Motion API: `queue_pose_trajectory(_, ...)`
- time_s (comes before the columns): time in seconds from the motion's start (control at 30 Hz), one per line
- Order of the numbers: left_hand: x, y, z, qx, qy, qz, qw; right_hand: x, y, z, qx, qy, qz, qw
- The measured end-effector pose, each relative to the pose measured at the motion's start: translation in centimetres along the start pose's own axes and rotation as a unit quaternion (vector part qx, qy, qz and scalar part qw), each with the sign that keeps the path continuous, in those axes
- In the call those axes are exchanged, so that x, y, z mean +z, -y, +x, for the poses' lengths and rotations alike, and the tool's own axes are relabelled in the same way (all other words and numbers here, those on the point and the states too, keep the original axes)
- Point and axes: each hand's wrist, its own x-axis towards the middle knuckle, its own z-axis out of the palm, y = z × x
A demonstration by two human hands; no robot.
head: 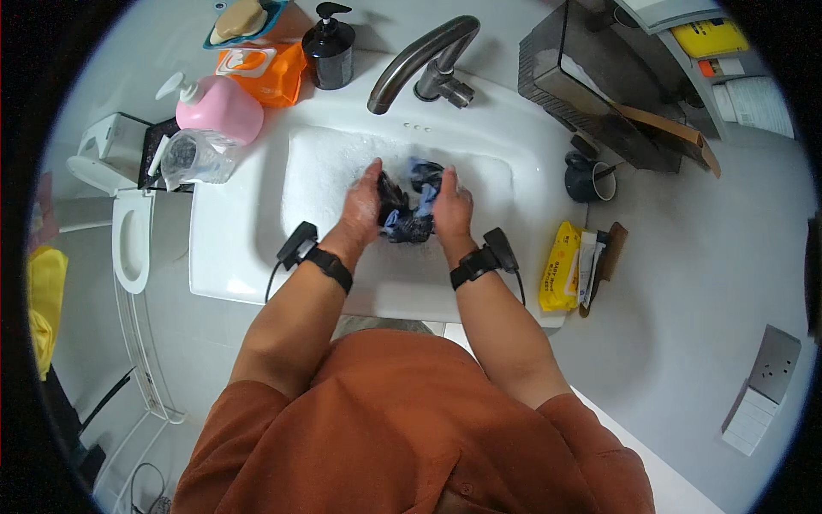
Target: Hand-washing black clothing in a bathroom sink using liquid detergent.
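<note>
A wet bundle of black and blue cloth (411,225) is in the foamy water of the white washbasin (231,270). My left hand (363,204) grips its left side and my right hand (453,207) its right side, thumbs uppermost. Between the hands the fabric sags in a bent loop, and its exact kind cannot be told. Most of my fingers are hidden behind the cloth or under the suds. White foam (321,167) lies thickest at the left of the bowl. Above and behind the bundle, a metal faucet (424,61) arches over the basin.
Along the left rim stand a pink pump bottle (221,109), a clear plastic cup (196,160), an orange wipes pack (276,74) and a black pump bottle (329,54). To the right are a dark mug (581,180), a yellow wipes pack (560,270) and a dark translucent box (603,83).
</note>
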Motion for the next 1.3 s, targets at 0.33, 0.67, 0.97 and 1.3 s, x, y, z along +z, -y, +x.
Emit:
queue_pose_trajectory(0.33,-8.3,3.3,1.0,0.225,0.082,0.91,0.34,2.2,-4.5,-3.6,-0.26,0.121,-0.395,0.873)
queue_pose_trajectory(0.67,-5.6,0.6,3.1,-0.207,0.086,-0.029,0.974,-0.2,0.7,-4.2,-0.241,0.1,0.01,0.965)
queue_pose_trajectory(0.97,1.2,0.4,-1.5,-0.142,0.067,-0.218,0.963,1.1,4.9,-6.2,-0.384,-0.06,-0.003,0.921)
queue_pose_trajectory(1.3,0.9,0.5,-1.4,-0.038,-0.023,0.093,0.995,-0.7,4.0,-2.3,-0.063,0.031,0.181,0.981)
